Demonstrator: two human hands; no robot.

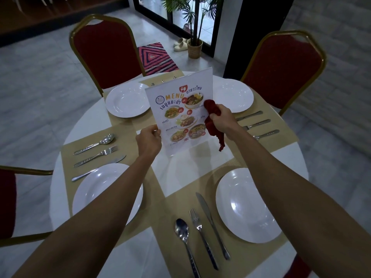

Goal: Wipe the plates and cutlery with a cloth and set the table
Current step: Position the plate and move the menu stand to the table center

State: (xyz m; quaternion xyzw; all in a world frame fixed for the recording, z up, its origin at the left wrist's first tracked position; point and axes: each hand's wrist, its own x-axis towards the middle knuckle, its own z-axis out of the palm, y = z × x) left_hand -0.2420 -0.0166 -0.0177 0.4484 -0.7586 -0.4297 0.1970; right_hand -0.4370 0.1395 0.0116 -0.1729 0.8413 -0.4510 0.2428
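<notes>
While my left hand is closed on the lower left edge of the menu card, pinching it between thumb and fingers, my right hand is a fist around the red cloth and presses it on the right side of the card, above the middle of the counter. I think the card can slip or bend, because only one edge is held and the cloth pushes from the other side. The hanging tail of the cloth could also brush the cutlery below it and move it out of line.

From left to right I count: four white plates, near left, far left, far right, near right. There are four beige placemats, three red chairs, one menu card and one cloth. Three sets of spoon, fork and knife show fully; the far set is mostly hidden behind the card.
</notes>
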